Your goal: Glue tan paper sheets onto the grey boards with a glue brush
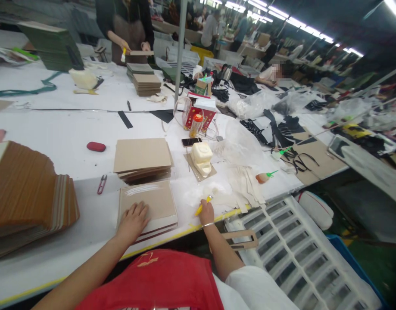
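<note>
Head view showed a brown board (149, 203) flat on the white table (55, 137), under the fingers of the left hand (133, 220), which lay spread and pressed on its near corner. A white glue streak crossed the board's far edge — the rest looked bare, so gluing seemed barely begun. The board topped a short pile; a taller stack (142, 159) sat just beyond the fingertips, seemingly untouched. The right hand (207, 213) was closed around a yellow brush (202, 206), bristles pointing away over a smeared patch. Beyond those fingers sat a glue tub (201, 157) and a phone (191, 141). Left of the left hand lay snips (101, 184) and a fanned stack of boards (26, 193) — well beyond, another person (128, 26) brushed boards.
</note>
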`<state>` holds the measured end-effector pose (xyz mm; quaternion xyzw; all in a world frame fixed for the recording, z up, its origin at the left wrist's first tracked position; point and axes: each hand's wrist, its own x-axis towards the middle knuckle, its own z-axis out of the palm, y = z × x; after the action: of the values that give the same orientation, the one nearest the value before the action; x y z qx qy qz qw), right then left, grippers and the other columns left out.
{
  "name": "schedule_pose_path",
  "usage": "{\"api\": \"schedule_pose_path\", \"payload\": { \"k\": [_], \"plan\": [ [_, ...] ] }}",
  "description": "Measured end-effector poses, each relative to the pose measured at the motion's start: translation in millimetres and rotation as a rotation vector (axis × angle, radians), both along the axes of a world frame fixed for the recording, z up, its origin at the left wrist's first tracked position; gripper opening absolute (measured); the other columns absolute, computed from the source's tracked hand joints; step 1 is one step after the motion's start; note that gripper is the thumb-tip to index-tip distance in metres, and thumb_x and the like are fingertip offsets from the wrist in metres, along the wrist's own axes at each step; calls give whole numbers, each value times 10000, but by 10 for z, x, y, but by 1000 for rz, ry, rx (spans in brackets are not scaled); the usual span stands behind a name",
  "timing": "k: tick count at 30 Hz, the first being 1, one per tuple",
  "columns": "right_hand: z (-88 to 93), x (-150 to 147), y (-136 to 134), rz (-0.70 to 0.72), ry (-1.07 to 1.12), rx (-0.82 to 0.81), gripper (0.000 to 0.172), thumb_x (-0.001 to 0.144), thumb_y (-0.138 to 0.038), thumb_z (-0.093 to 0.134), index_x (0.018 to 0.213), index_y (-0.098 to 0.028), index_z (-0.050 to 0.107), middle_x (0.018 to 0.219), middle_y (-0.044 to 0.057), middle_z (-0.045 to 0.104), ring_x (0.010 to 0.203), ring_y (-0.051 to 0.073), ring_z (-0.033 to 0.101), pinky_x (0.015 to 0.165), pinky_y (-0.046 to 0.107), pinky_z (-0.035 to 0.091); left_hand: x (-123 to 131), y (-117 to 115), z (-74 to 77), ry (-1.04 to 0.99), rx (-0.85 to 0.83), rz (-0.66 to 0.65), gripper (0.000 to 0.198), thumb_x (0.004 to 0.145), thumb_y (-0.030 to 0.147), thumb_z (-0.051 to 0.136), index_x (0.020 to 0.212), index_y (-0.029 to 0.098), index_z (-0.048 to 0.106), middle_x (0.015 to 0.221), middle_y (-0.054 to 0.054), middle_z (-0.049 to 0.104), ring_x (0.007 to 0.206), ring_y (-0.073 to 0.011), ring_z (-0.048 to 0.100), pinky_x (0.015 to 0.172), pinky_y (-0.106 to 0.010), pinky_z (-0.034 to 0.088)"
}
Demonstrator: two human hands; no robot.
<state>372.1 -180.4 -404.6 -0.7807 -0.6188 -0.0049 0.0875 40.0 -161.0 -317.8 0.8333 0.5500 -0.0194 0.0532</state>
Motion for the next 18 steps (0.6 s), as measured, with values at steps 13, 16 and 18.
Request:
{"api": "schedule_pose_path", "payload": {
  "k": [13,16,18],
  "plan": [
    [435,-268,119,-36,415,30,190,824,-268,391,937,-176,512,720,21,547,675,150,511,641,257,380,-19,63,95,-73,-69,15,439,790,316,476,1208,182,458,1317,-116,403,1184,-294,368,916,-443,355],
    [857,-517,170,-78,919,122,237,762,-370,480,917,-191,460,675,-22,539,595,120,503,589,242,398,116,138,283,-333,-115,-31,595,747,381,527,1276,163,365,1347,-133,354,1208,-261,351,977,-420,308],
    [1149,-722,204,-39,1238,106,290,718,-368,538,926,-204,420,630,-53,523,532,93,469,537,221,392,302,187,440,-588,-198,-42,723,699,433,571,1313,160,304,1356,-128,341,1227,-246,326,1001,-394,287]
  ]
}}
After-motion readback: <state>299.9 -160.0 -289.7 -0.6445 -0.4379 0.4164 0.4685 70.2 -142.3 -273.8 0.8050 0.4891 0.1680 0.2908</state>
